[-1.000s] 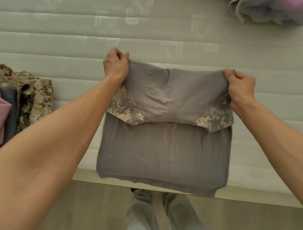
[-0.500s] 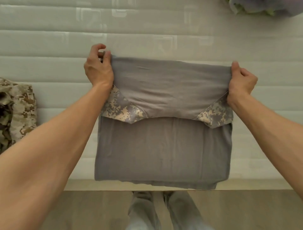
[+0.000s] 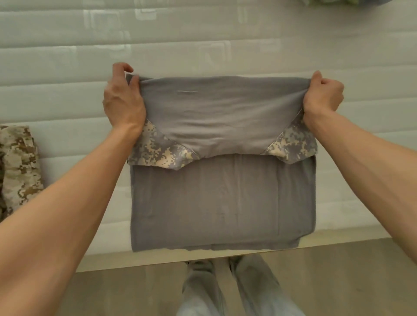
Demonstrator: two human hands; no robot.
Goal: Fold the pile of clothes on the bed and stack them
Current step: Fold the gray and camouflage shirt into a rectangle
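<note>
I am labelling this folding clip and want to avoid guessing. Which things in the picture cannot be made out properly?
All in the head view:
- Tan camouflage clothes at left: cut off by the frame edge, so their number is unknown.
- Bundle of pale mixed fabric at top right: cut off by the top edge.
- Grey shirt with camouflage sleeves: its underside lies against the white quilted bed.
- Left hand, right hand: fingertips in each grip are hidden by cloth.

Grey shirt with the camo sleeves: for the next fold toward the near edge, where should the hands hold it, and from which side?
Hold the grey shirt at the two far corners of its folded-over edge, coming in from the outer sides, as the left hand and right hand do now. That edge is straight and taut between them, so it should come down evenly over the flat lower half on the bed.
</note>
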